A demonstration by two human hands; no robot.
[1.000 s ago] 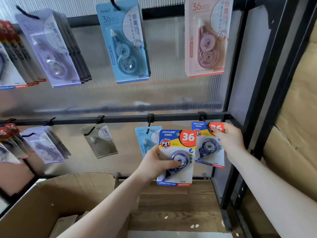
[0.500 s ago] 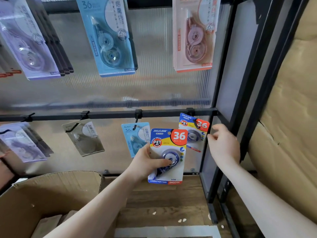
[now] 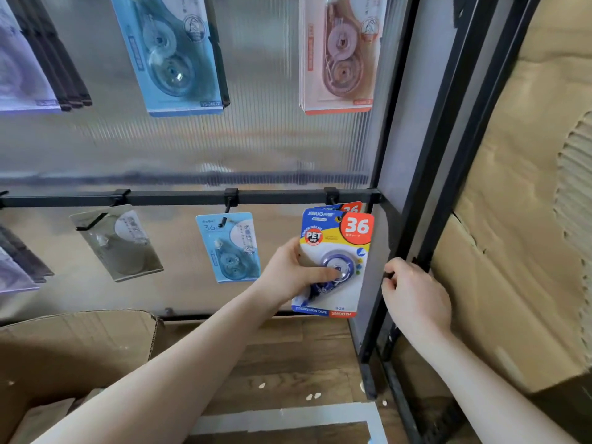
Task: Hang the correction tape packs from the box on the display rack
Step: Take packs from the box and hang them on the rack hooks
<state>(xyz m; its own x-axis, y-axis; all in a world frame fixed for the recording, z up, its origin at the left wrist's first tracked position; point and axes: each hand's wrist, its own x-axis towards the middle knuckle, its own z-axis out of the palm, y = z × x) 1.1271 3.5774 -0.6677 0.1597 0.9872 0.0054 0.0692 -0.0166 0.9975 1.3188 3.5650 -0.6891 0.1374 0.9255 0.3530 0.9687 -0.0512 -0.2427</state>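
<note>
— Hands? 
— Left hand point(image 3: 296, 272) grips yellow-and-blue pack point(image 3: 334, 261), now raised up against rightmost hook point(image 3: 331, 197). Right hand point(image 3: 413, 294), off hung pack point(image 3: 347, 207) since a second ago, curls loosely, empty, beside rack frame point(image 3: 413, 187).
— Meaning?
— One hung; next ready to thread. Box point(image 3: 73, 347) waits below left.

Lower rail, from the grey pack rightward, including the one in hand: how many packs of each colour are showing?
Grey pack: 1
Light blue pack: 1
Yellow-and-blue: 2, the hung pack behind and the held pack in the left hand
Total: 4
</note>
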